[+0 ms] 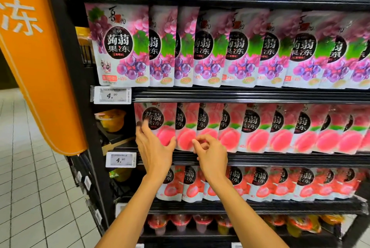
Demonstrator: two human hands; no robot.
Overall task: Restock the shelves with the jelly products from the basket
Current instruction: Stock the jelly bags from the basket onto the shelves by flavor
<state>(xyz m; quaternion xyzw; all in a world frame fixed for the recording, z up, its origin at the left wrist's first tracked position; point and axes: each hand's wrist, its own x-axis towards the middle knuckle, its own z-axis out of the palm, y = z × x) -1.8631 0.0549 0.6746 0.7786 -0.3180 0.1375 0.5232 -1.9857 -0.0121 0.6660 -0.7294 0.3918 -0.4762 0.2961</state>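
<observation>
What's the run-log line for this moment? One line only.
phase: at peach row | left hand: spread fingers touch end peach pouch | right hand: fingers curled at row's lower edge, grip unclear

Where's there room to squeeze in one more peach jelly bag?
The peach row is packed edge to edge. A narrow dark gap shows at its left end, between the first pouch, touched by the left hand, and the yellow cup. The grape row above is as crowded.
</observation>
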